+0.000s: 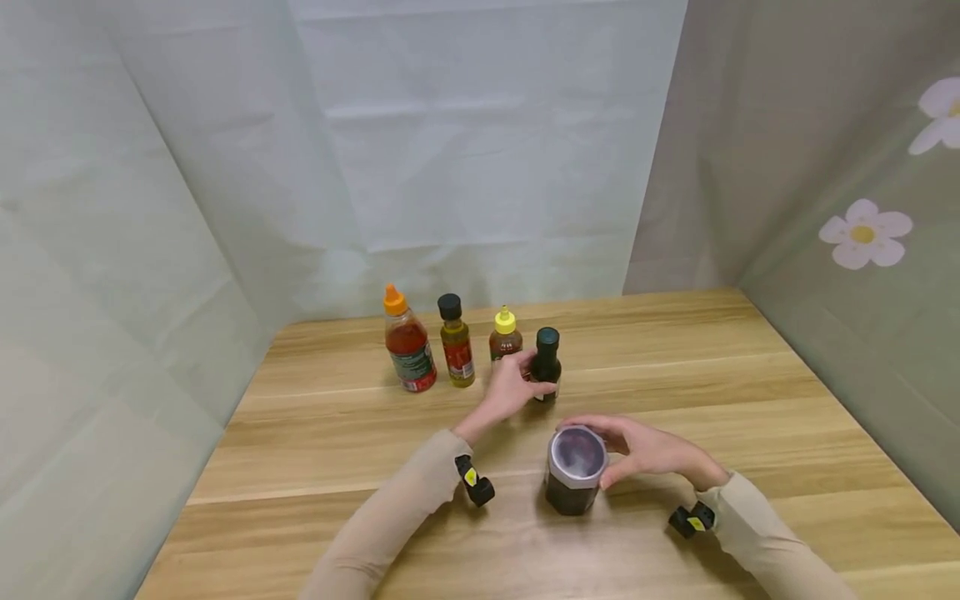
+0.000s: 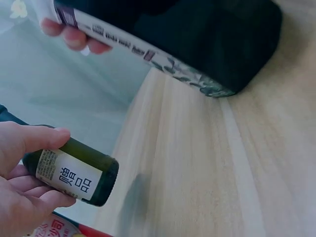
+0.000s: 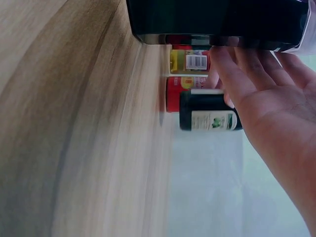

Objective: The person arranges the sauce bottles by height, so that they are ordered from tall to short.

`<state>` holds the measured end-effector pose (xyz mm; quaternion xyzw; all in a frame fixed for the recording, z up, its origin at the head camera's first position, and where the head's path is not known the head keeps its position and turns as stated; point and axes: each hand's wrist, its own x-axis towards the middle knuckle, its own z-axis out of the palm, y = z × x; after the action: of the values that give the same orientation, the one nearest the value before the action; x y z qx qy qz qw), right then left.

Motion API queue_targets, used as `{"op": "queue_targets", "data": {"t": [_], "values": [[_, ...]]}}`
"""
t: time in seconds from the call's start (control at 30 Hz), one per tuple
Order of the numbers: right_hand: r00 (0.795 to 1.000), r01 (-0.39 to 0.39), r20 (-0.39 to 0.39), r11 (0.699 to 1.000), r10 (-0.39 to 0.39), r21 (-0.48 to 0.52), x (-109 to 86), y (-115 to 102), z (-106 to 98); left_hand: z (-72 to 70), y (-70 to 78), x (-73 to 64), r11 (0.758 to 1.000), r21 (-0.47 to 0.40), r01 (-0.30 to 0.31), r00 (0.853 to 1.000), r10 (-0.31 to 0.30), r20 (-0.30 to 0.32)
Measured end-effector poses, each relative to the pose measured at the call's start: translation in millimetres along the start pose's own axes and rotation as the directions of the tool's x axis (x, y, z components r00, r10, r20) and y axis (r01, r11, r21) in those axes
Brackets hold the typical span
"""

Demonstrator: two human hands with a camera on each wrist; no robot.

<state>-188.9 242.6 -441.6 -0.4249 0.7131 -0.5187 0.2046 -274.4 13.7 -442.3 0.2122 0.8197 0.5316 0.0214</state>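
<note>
My left hand (image 1: 512,387) grips a small dark green bottle (image 1: 547,367) with a dark cap, thumb on one side and fingers on the other. A white label with dark characters faces the left wrist camera, and the bottle's base (image 2: 106,183) hangs a little above the wood. Nearer to me is a large, dark, faceted jar (image 1: 570,493) with a pale rim and a see-through top. My right hand (image 1: 652,450) holds this jar near its top, fingers curled round the far side and thumb on the right side. Whether its base touches the table cannot be told.
Left of the green bottle, a yellow-capped sauce bottle (image 1: 506,333), a black-capped bottle (image 1: 457,350) and an orange-capped red sauce bottle (image 1: 411,350) stand in a row towards the back of the wooden table (image 1: 697,358). Pale cloth (image 1: 480,167) hangs behind it.
</note>
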Motion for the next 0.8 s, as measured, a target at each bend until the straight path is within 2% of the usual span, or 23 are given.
{"op": "queue_targets", "data": {"t": [0.17, 0.33, 0.6, 0.8], "values": [[1.0, 0.012, -0.001, 1.0, -0.012, -0.011, -0.1, 1.8, 0.1, 6.0, -5.6, 8.3, 0.999, 0.045, 0.013, 0.999, -0.011, -0.042], [1.0, 0.012, -0.01, 1.0, -0.013, -0.018, -0.3, 2.1, -1.3, 13.2, -6.7, 15.4, 0.995, 0.099, -0.005, 0.998, 0.012, -0.065], [1.0, 0.006, -0.011, 1.0, -0.006, -0.028, 0.8, 0.3, -0.8, 23.7, -2.4, 23.0, 0.997, 0.069, 0.045, 0.995, -0.038, -0.092], [1.0, -0.02, -0.001, 1.0, 0.02, 0.024, 1.8, -1.1, 0.2, 25.7, -6.2, 25.1, 0.994, 0.085, 0.07, 0.993, -0.062, -0.103]]}}
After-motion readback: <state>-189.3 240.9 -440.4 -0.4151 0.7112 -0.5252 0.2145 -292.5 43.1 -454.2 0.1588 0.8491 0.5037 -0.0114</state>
